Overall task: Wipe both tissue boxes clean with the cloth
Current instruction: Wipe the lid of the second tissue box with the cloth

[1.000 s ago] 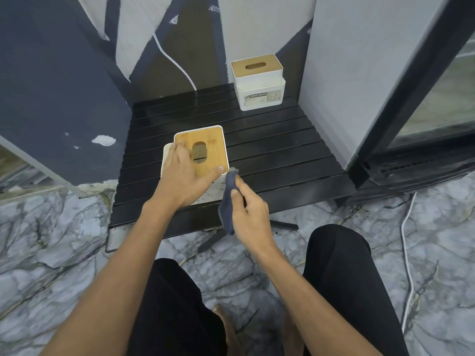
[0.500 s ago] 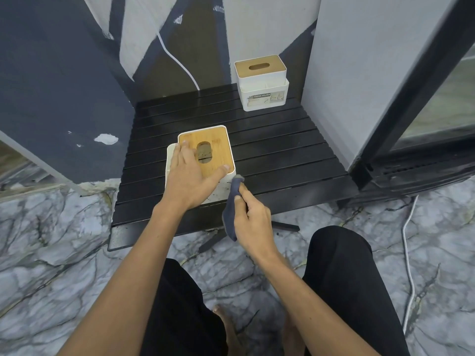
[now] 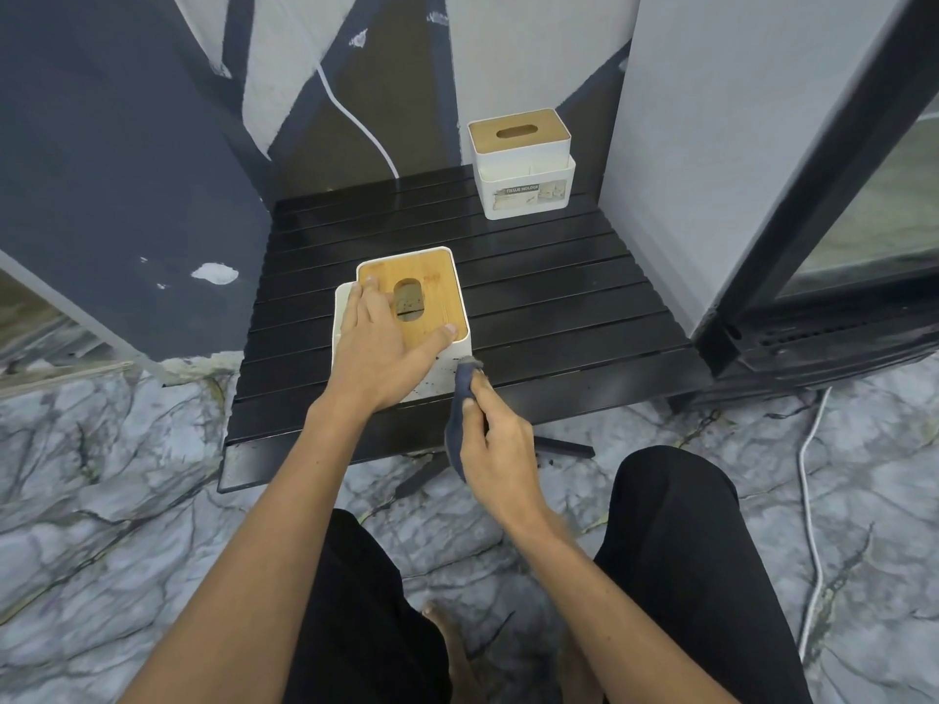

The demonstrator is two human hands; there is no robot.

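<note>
Black slatted table | left hand still flat on near tissue box | right hand gripping cloth, unmoved

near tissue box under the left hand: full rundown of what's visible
The near white tissue box with a bamboo-look lid stands upright on the black slatted table. The lid has an oval slot. Dark specks mark its front wall. The left hand rests on top; the dark blue cloth in the right hand meets its lower front corner.

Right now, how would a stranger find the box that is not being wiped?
Look at the black slatted table. At its far edge, by the wall, stands the far box, white with a wooden lid. Unlike the near box, no hand touches it, and its front label reads TISSUE HOLDER.
</note>
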